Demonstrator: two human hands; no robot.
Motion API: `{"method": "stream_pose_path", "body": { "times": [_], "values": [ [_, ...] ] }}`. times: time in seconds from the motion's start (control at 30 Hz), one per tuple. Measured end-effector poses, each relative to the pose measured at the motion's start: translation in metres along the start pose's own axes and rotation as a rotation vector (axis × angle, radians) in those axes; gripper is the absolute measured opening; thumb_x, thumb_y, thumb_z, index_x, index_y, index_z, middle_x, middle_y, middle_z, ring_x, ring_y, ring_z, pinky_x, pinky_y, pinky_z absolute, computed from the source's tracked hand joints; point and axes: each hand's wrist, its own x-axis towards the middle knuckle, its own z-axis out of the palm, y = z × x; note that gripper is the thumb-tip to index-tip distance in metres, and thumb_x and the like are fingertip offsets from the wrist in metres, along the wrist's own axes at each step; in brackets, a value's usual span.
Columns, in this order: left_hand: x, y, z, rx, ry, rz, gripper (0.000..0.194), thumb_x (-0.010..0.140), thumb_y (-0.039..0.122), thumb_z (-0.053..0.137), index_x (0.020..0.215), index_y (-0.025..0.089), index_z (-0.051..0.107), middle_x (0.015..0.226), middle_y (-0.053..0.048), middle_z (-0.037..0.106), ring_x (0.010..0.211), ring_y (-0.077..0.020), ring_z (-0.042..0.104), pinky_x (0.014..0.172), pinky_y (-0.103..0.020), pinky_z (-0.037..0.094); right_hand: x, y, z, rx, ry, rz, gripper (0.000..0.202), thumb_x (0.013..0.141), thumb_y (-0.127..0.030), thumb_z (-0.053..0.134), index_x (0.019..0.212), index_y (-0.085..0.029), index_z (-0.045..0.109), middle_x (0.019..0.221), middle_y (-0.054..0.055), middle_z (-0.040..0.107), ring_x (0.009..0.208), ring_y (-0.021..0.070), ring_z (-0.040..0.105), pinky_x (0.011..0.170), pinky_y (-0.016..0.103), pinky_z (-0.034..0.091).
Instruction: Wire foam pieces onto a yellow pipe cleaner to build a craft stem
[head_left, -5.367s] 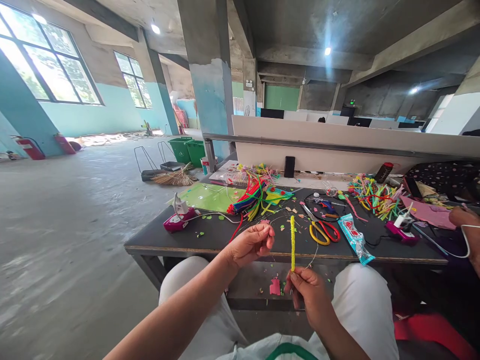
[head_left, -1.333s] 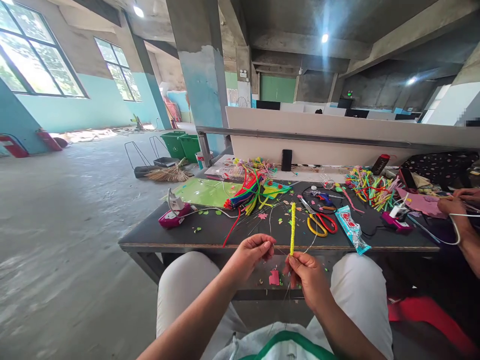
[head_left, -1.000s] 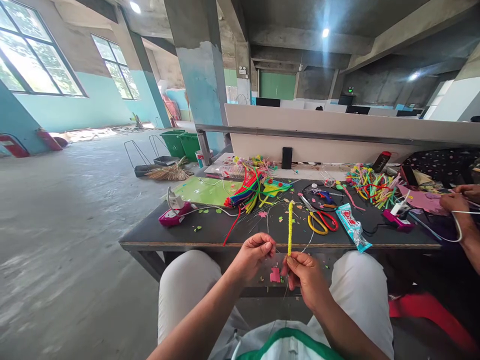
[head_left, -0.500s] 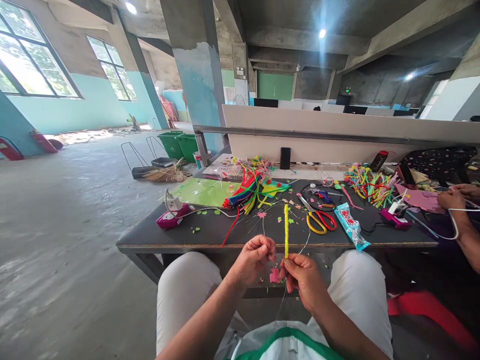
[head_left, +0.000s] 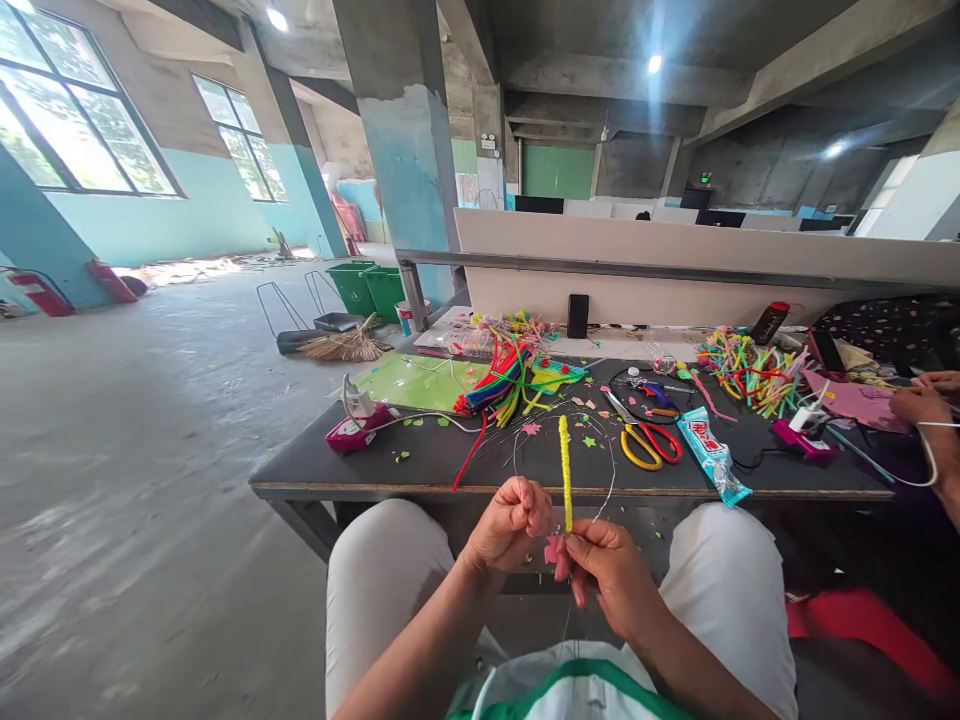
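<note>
Upright between the thumb and fingers of my right hand (head_left: 600, 565) stands a yellow fuzzy pipe cleaner (head_left: 565, 470), pinched at its lower end. A thin pale wire (head_left: 612, 470) curves up from beside that hand. My left hand (head_left: 517, 520) is closed in a pinch just left of the pipe cleaner, and a fine wire (head_left: 515, 455) rises from its fingers. Both hands are over my lap, before the table's front edge. Beyond them lie scissors (head_left: 642, 440) with one yellow and one red handle, and a bundle of coloured pipe cleaners (head_left: 504, 380).
Across the dark table (head_left: 420, 470) are a blue-white wrapper (head_left: 711, 455), a glue gun (head_left: 660, 392), a pile of pipe cleaners (head_left: 757, 370), magenta power strips (head_left: 363, 428) and foam scraps. A phone (head_left: 577, 316) leans at the back. Another person's hand (head_left: 919, 402) works at right.
The view has shifted slightly, moving the table rightward in frame. My left hand has come nearer the base of the pipe cleaner, which now leans slightly left. My right hand keeps its pinch.
</note>
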Motion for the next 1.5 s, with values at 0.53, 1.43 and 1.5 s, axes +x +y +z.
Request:
{"method": "stream_pose_path", "body": {
  "times": [0.53,1.43,1.5],
  "values": [
    [-0.006,-0.001,0.009,0.276,0.247,-0.162,0.034,0.064,0.031,0.08,0.092,0.015,0.068,0.074,-0.001,0.059,0.065,-0.0093,0.05,0.063,-0.023,0.038,0.002,-0.008,-0.007,-0.102,0.125,-0.105,0.027,0.078,-0.042,0.062,0.072,-0.015,0.063,0.059,0.0,0.064,0.035,0.0057,0.047,0.036,0.019,0.027],
    [-0.003,-0.05,0.034,0.359,0.412,-0.369,0.029,0.069,0.037,0.075,0.078,0.011,0.067,0.062,-0.003,0.061,0.053,-0.0103,0.054,0.053,-0.022,0.039,0.018,-0.008,-0.026,-0.046,0.385,-0.167,0.024,0.069,-0.042,0.07,0.071,-0.018,0.071,0.085,0.006,0.07,0.059,0.0144,0.056,0.044,0.023,0.041],
    [-0.004,-0.052,0.035,0.355,0.414,-0.352,0.029,0.071,0.039,0.073,0.075,0.012,0.064,0.059,-0.002,0.06,0.049,-0.0095,0.052,0.049,-0.021,0.037,0.018,-0.006,-0.025,-0.016,0.367,-0.151,0.025,0.069,-0.042,0.07,0.076,-0.018,0.071,0.085,0.005,0.069,0.051,0.0117,0.052,0.04,0.023,0.039]
  ]
}}
